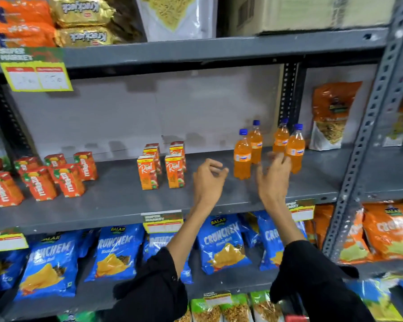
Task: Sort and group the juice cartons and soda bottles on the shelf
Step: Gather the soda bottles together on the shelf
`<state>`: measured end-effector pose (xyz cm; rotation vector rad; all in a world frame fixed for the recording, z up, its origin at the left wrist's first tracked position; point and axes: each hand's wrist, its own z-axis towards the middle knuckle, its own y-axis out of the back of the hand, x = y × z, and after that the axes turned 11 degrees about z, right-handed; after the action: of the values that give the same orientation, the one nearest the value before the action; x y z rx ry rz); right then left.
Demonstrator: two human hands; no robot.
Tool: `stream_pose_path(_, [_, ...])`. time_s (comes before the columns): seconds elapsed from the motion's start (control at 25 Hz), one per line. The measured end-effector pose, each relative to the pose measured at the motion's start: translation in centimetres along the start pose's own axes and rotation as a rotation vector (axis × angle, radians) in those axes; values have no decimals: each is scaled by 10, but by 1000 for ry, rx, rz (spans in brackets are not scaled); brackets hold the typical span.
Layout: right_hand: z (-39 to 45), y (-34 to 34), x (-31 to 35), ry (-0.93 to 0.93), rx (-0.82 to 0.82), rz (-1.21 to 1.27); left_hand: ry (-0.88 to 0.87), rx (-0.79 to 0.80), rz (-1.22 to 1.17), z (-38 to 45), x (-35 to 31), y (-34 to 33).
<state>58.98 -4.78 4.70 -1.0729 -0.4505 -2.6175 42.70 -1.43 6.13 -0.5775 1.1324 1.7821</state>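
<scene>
Nearest the camera, two black sleeves (154, 291) reach up past blue Crunchem snack bags (221, 242) on the lower shelf. Above them, over the grey middle shelf (116, 205), both hands are raised and empty. The left hand (208, 180) has its fingers loosely curled, thumb and fingertips apart, gripping nothing. The right hand (273, 176) is spread fairly wide, fingers slightly blurred, also holding nothing.

Just beyond and between the two hands stands an orange soda bottle (242, 155) with a blue cap. A second soda bottle (295, 149) stands just past the right hand's fingertips; whether they touch it cannot be told. Two more bottles (256, 140) stand behind these, nearer the back wall.

Left of the left hand, near it, four Real juice cartons (148, 173) stand upright in two rows. Well apart, far to the left, a cluster of Maaza juice cartons (70, 182) stands on the same shelf.
</scene>
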Motion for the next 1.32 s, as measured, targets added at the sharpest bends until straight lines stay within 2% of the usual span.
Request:
stream_pose_path(0.08, [23, 20, -33, -50, -6, -214, 43, 98, 81, 3, -12, -39])
stream_pose_path(0.16, [48, 36, -66, -166, 110, -257, 117, 156, 131, 7, -21, -68])
stream_pose_path(0.36, [99, 43, -99, -387, 409, -58, 161, 134, 199, 32, -19, -97])
stream_pose_path(0.52, [107, 44, -104, -362, 351, 104, 194, 84, 156, 35, -23, -114])
stream_pose_path(0.88, [110, 42, -120, -388, 431, 196, 177, 31, 91, 24, -48, -173])
stream_pose_path(1.2, [110, 39, -126, -424, 449, 222, 154, 47, 61, 22, -49, -175])
stream_pose_path(1.32, [99, 47, -116, -399, 416, 248, 138, 124, 44, 18, -53, -168])
